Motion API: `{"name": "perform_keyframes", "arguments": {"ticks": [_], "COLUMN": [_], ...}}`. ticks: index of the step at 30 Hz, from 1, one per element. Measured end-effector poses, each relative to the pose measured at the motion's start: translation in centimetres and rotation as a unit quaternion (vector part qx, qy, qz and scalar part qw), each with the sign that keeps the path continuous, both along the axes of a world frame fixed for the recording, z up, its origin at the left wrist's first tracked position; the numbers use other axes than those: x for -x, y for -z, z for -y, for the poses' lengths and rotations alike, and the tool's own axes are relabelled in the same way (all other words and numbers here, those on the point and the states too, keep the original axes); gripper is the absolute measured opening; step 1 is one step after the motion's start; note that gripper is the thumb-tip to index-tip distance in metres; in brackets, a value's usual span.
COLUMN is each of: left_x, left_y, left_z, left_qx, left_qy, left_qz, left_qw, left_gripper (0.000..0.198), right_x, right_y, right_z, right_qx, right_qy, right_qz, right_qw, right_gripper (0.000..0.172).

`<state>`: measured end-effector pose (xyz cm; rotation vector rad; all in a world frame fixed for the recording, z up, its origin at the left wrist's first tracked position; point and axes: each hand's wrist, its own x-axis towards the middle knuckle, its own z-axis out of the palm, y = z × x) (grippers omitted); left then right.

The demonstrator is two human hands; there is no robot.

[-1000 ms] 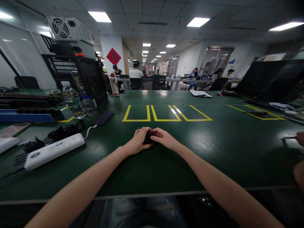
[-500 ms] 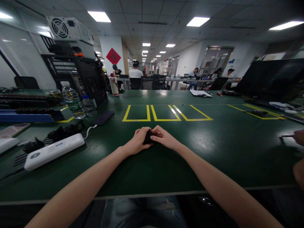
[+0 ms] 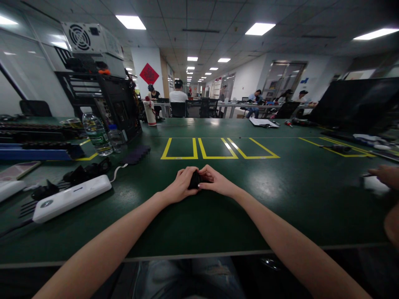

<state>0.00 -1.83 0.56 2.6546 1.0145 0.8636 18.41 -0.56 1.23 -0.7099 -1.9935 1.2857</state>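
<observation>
My left hand [image 3: 181, 185] and my right hand [image 3: 216, 182] meet at the middle of the green table [image 3: 280, 195], resting on its surface. Both are closed around a small black object [image 3: 195, 180] held between them. Most of the object is hidden by my fingers, and I cannot make out what it is. Three yellow taped rectangles [image 3: 218, 148] lie on the table just beyond my hands.
A white power strip [image 3: 71, 198] and black cables [image 3: 85, 171] lie at the left, with water bottles [image 3: 96, 133] and a black computer rack [image 3: 102, 99] behind them. Another person's hand [image 3: 385, 174] works at the right edge. People sit at distant tables.
My hands stay together on the black object with only small finger shifts. The other person's hand at the right edge has moved inward to the left.
</observation>
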Motion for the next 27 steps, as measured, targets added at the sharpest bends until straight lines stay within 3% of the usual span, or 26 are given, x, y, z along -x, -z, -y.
{"name": "perform_keyframes", "arguments": {"ticks": [5, 13, 21, 27], "left_x": [-0.05, -0.06, -0.05, -0.06], "left_y": [0.16, 0.08, -0.07, -0.03], "left_z": [-0.11, -0.06, 0.08, 0.06], "left_qx": [-0.005, 0.000, -0.001, 0.002], "left_qy": [-0.001, -0.005, -0.005, -0.004], "left_qz": [0.003, 0.002, 0.000, 0.001], "left_qw": [1.000, 1.000, 1.000, 1.000], "left_gripper": [0.055, 0.054, 0.054, 0.055], "right_x": [0.33, 0.41, 0.16, 0.43], "right_y": [0.01, 0.40, -0.05, -0.21], "right_z": [0.11, -0.17, 0.20, 0.58], "right_qx": [-0.013, 0.016, -0.003, -0.008], "right_qy": [0.034, 0.053, 0.012, 0.041], "right_qz": [-0.010, 0.002, -0.009, 0.008], "right_qw": [0.999, 0.998, 1.000, 0.999], "right_gripper": [0.016, 0.024, 0.029, 0.019]}}
